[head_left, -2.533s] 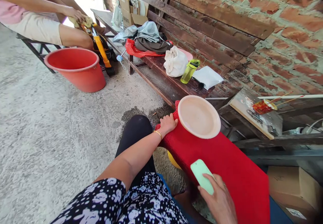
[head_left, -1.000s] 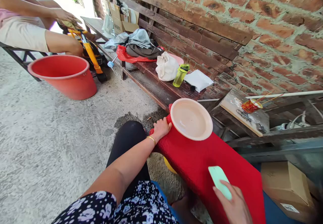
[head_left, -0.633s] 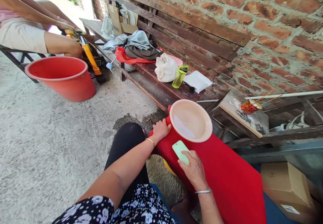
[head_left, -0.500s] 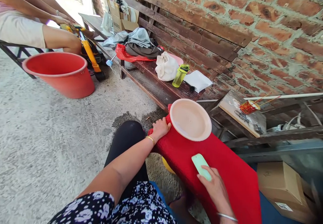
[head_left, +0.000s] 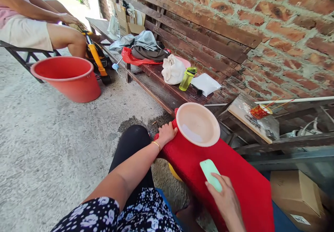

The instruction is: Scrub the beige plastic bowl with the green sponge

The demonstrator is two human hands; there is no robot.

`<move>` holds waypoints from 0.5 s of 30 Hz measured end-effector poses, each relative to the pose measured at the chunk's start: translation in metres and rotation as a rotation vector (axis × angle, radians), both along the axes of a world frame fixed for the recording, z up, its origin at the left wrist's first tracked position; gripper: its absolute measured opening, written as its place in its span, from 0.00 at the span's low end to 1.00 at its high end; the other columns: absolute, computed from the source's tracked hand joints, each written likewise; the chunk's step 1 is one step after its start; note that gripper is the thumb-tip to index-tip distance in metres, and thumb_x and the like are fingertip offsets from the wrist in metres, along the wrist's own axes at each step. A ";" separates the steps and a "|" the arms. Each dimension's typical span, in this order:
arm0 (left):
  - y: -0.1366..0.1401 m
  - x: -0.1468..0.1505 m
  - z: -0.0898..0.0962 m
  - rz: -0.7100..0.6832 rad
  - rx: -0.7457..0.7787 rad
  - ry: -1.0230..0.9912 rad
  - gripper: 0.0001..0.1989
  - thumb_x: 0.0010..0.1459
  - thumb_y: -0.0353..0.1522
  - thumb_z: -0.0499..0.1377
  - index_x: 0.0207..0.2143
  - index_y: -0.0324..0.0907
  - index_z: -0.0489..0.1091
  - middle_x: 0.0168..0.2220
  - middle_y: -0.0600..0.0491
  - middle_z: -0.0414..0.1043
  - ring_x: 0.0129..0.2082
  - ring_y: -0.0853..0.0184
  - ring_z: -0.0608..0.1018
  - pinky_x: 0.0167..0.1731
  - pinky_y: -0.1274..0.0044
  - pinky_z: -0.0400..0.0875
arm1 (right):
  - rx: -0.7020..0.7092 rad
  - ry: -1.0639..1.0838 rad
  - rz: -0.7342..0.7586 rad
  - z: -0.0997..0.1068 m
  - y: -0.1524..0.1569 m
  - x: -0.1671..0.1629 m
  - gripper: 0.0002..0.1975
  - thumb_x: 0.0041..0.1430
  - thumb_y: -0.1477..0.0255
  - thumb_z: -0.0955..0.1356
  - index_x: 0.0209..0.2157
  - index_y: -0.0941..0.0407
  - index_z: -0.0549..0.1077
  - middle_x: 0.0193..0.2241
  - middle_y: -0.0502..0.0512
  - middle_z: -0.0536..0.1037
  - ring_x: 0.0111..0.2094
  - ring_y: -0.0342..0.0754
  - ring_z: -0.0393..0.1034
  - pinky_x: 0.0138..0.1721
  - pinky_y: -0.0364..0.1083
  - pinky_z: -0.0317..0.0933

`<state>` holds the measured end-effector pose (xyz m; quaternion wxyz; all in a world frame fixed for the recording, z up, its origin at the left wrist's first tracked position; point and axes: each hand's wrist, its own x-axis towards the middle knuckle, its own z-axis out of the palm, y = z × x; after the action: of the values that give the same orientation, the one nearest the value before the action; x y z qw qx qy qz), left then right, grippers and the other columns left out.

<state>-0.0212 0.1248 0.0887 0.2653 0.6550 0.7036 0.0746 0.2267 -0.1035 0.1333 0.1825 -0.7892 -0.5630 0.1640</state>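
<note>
A red cloth [head_left: 247, 186] lies spread over a narrow raised surface in front of me, its far-left edge bunched up. My left hand [head_left: 167, 133] is closed over that bunched edge, beside the basin. In my right hand [head_left: 224, 193] is a mint-green scrub brush [head_left: 211, 172], held by its near end with thumb and fingers, flat against the cloth. Its underside is hidden. A pale pink basin [head_left: 198, 124] of cloudy water stands on the cloth's far end, apart from the brush.
A wooden bench [head_left: 156, 75] along the brick wall holds a green bottle [head_left: 187, 79], a cream cloth bag [head_left: 172, 69] and clothes. Left stands a red tub [head_left: 68, 85] near a seated person [head_left: 41, 26]. A cardboard box [head_left: 293, 193] sits low right.
The view has shifted slightly. My right hand and the brush are a little further right and nearer me on the cloth. My left hand keeps its hold on the edge.
</note>
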 end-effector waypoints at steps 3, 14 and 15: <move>0.000 0.000 -0.001 0.000 0.011 0.010 0.26 0.67 0.49 0.44 0.54 0.40 0.64 0.52 0.38 0.72 0.53 0.49 0.73 0.50 0.61 0.64 | 0.018 -0.018 0.281 0.000 0.053 -0.071 0.20 0.58 0.59 0.65 0.49 0.51 0.76 0.43 0.59 0.73 0.46 0.57 0.70 0.49 0.55 0.65; 0.002 0.001 -0.002 0.000 -0.019 0.002 0.27 0.67 0.49 0.43 0.55 0.40 0.63 0.54 0.38 0.71 0.54 0.50 0.72 0.50 0.60 0.63 | -0.119 0.070 0.039 -0.021 -0.001 0.012 0.23 0.49 0.53 0.67 0.43 0.50 0.78 0.40 0.56 0.75 0.40 0.54 0.74 0.43 0.53 0.69; 0.002 0.001 -0.003 0.002 -0.022 0.000 0.27 0.67 0.50 0.43 0.55 0.40 0.63 0.53 0.38 0.71 0.54 0.50 0.72 0.50 0.60 0.63 | -0.102 0.052 -0.048 -0.023 -0.023 0.040 0.24 0.48 0.51 0.68 0.43 0.49 0.79 0.40 0.56 0.76 0.40 0.55 0.75 0.43 0.54 0.70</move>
<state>-0.0201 0.1271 0.0859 0.2723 0.6514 0.7050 0.0674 0.2664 -0.1261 0.1105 0.1603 -0.8062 -0.5300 0.2086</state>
